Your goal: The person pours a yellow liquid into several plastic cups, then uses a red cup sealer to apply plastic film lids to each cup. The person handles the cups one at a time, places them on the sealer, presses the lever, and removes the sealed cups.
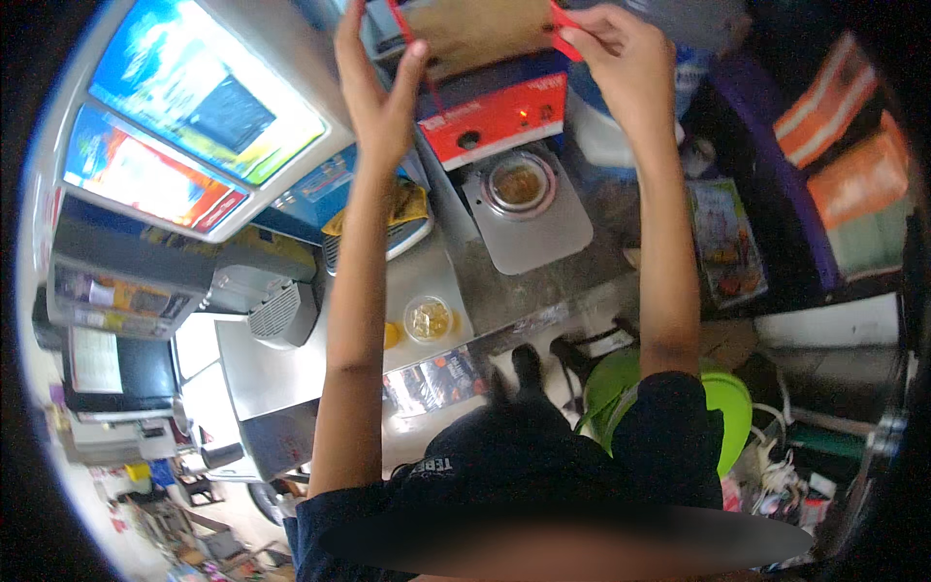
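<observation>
My right hand [625,62] pinches a red strip [566,35] at the right side of a brown panel [484,33], high in the view. Raised at the panel's left side, my left hand [382,94] has thumb and fingers apart, the thumb near another red edge; no held thing shows. Below the panel stands a cup-sealing machine with a red front [498,120], a small lit lamp and a knob. Its silver tray [542,236] carries a cup [518,183] with brownish contents in a ring.
A cup with ice and yellowish drink [428,320] stands on the steel counter [407,284]. A yellow cloth [411,204] lies on an appliance at the left. Lit display panels [211,94] rise at upper left. A green bin [727,415] is beside me at lower right.
</observation>
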Tool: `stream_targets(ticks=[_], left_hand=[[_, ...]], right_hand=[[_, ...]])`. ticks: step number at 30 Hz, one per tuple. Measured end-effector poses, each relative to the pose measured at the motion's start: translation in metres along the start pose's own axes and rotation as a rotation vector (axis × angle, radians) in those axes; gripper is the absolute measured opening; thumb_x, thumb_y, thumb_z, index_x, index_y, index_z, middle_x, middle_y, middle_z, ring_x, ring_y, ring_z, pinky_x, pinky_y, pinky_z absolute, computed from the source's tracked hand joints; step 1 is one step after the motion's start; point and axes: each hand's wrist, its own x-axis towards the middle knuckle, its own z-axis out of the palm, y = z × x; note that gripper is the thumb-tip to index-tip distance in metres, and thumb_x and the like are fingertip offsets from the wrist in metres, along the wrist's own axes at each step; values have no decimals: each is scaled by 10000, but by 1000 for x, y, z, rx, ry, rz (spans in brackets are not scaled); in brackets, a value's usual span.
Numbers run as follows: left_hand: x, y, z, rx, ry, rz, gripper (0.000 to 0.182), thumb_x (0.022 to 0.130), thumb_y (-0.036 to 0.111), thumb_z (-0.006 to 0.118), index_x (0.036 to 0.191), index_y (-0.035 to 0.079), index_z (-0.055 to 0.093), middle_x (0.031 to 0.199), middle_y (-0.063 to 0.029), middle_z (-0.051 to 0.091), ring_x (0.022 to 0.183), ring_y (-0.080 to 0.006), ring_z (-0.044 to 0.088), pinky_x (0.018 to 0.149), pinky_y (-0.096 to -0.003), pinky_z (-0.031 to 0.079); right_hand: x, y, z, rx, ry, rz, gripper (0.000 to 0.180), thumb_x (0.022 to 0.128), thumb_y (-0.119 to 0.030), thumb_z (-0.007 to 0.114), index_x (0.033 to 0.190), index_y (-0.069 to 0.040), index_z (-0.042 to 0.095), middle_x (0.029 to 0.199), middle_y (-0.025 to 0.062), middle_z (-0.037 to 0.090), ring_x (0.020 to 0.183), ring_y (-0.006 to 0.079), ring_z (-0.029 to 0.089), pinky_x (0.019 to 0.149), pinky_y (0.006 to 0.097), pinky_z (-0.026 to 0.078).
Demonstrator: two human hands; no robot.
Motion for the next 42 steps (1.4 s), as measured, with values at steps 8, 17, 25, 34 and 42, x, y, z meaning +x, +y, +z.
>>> stream_targets(ticks=[8, 17, 25, 34, 42], left_hand=[[4, -31, 11, -132, -109, 115, 580, 786, 0, 811, 1277, 1, 503, 1290, -179, 600, 1174, -250, 591, 997, -354, 503], [-6, -42, 10, 21, 23, 370, 559, 753, 50, 855, 1184, -12, 503, 1186, -182, 647, 1072, -248, 646, 911, -341, 576], [-11, -54, 17, 117, 73, 448, 708, 728, 80, 880, 1265, -7, 427, 1256, -210, 603, 1148, -287, 619, 974, -388, 543], [-28, -67, 19, 213, 143, 440, 792, 646, 77, 916, 1281, 20, 446, 1292, -188, 597, 1180, -310, 601, 1054, -414, 473], [-34, -63, 24, 197, 60, 666, 460, 845, 25, 736, 1228, 34, 482, 1259, -202, 583, 1309, -382, 498, 1081, -499, 427]], right_hand=[[-46, 54, 5, 229, 27, 36, 112, 867, -49, 716, 867, 20, 628, 799, 90, 673, 733, 153, 658, 644, 288, 502], [-201, 144, 7, 250, 376, 466, 165, 916, -144, 717, 955, 13, 683, 903, 61, 706, 816, 100, 646, 752, 242, 496], [-215, 144, 25, 47, 152, 285, 90, 881, -91, 704, 952, -40, 680, 884, 84, 683, 789, 198, 639, 715, 308, 486], [-217, 126, 46, -434, -235, 49, 388, 934, -290, 623, 1303, -174, 630, 1361, 101, 557, 1262, 292, 466, 1056, 472, 305], [-214, 119, 75, -593, -318, 33, 415, 914, -396, 614, 1306, -260, 620, 1503, 125, 398, 1354, 331, 369, 1051, 605, 241]])
